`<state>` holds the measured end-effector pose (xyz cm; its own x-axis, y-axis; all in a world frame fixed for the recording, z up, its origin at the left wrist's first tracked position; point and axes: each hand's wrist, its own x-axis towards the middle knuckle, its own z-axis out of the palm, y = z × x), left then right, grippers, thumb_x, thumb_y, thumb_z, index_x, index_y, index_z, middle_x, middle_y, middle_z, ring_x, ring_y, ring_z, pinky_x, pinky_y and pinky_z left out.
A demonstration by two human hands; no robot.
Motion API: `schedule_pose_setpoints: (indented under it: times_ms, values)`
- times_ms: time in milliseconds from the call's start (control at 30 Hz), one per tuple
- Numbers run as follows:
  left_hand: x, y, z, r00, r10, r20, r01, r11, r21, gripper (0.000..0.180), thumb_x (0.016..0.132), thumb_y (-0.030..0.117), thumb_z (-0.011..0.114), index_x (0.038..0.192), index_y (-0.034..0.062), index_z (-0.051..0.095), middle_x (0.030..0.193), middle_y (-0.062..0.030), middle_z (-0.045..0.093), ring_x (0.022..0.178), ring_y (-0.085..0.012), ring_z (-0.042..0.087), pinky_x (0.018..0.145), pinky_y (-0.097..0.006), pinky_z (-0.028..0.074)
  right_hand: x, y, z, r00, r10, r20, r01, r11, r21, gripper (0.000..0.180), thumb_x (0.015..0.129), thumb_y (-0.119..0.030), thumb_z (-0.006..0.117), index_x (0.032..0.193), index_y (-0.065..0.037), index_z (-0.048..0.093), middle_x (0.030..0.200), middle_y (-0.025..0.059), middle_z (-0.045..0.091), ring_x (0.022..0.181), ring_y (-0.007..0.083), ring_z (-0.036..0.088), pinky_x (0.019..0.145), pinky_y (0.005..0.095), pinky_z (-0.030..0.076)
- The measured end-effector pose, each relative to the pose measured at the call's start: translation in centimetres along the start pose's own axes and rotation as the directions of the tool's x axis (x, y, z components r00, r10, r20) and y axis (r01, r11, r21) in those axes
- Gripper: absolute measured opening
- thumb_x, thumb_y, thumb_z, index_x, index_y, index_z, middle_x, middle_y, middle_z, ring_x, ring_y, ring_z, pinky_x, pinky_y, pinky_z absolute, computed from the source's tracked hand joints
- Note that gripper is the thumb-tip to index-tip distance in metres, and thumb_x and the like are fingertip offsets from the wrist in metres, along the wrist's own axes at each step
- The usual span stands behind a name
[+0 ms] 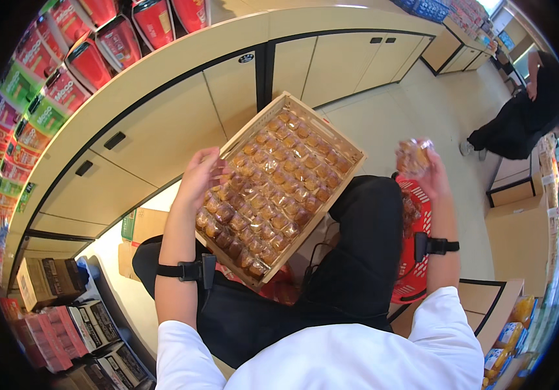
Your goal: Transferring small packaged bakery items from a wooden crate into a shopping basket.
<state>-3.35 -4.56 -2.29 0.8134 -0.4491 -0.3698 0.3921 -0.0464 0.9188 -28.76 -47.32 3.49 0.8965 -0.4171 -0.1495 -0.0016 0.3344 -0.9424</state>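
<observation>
A shallow wooden tray (340,136) lies tilted across my lap, filled with rows of small brown cakes (279,175) in clear wrappers. My left hand (207,174) is at the tray's left rim, its fingers apart and reaching over the nearest cakes; nothing shows in it. Out to the right, my right hand (433,177) grips wrapped cakes (415,157) in shiny clear film; how many cannot be told. Below that hand stands a red plastic basket (416,276) with more wrapped pieces inside, partly hidden by my forearm and knee.
Pale cabinets (227,107) with dark handles run along the left and front. Red and green packaged cups (88,65) stand on top. Boxes (52,283) are stacked at lower left. A person in dark clothes (520,123) stands at far right, near shelves of goods (510,331).
</observation>
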Motion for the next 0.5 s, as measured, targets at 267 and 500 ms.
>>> schedule_pose_setpoints:
  times_ms: [267,500]
  values:
    - [-1.3,-0.7,2.7,0.897,-0.253,0.362,0.362,0.890,-0.275,0.074,0.088,0.064,0.037,0.130,0.0027,0.036,0.119,-0.0216,0.045,0.110,-0.0324,0.049,0.090,-0.049,0.045,6.9,5.4,21.8,0.857,0.213,0.469,-0.393,0.858,0.329,0.037,0.092,-0.035,0.046,0.119,-0.010,0.048,0.117,0.0133,0.056,0.108,0.0335,0.056,0.085,0.0599,0.048]
    - [-0.9,-1.1,2.6,0.929,-0.250,0.273,0.367,0.723,-0.586,0.053,0.092,0.052,0.036,0.119,0.0079,0.048,0.103,-0.0113,0.062,0.091,-0.0240,0.062,0.089,-0.047,0.047,8.1,13.4,27.3,0.718,0.355,0.599,-0.620,0.718,0.317,0.052,0.096,-0.046,0.031,0.134,-0.011,0.037,0.126,0.0148,0.051,0.109,0.0330,0.056,0.084,0.0504,0.052]
